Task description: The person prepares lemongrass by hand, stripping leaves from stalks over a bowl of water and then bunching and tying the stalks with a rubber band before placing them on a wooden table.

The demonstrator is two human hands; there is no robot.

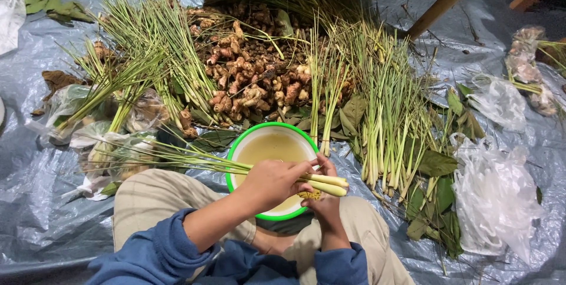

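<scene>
My left hand (271, 183) grips a small bundle of lemongrass stalks (194, 161) near their pale thick ends, which point right. The long green leaves trail off to the left over my knee. My right hand (324, 199) is under the thick ends (327, 184), fingers curled around them with something small and yellowish at its fingertips. Both hands hover over a round bowl with a green rim (259, 127) holding cloudy yellowish liquid. The bowl rests between my knees on a grey plastic sheet.
A heap of brown ginger-like roots (253, 78) lies beyond the bowl. Lemongrass bunches (386, 114) lie left and right of it. Green leaves (436, 164), clear plastic bags (495, 196) and filled bags (118, 143) flank me. Wooden table legs (436, 10) stand behind.
</scene>
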